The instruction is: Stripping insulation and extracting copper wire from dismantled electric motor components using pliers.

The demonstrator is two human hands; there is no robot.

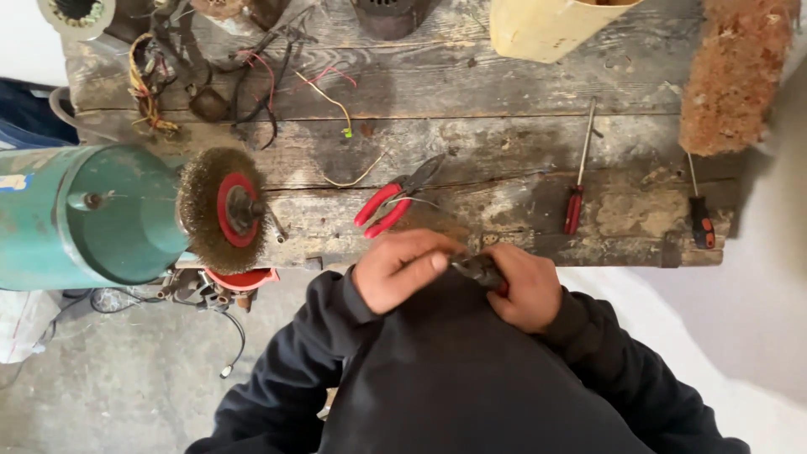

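Observation:
My left hand [398,269] and my right hand [525,287] are close together at the front edge of a worn wooden bench [504,126], just above my dark sweater. My right hand is closed around a dark metal tool [477,269] with a bit of red showing at the grip. My left hand's fingers are curled and pinch at the tool's tip; what sits between them is hidden. Red-handled pliers [393,204] lie on the bench just beyond my left hand.
A green bench grinder [84,214] with a wire brush wheel [220,208] stands at the left. Two red-handled screwdrivers [578,181] [699,214] lie at the right. Wire bundles [210,76], a yellow container [546,25] and a fuzzy orange roll [731,76] sit further back.

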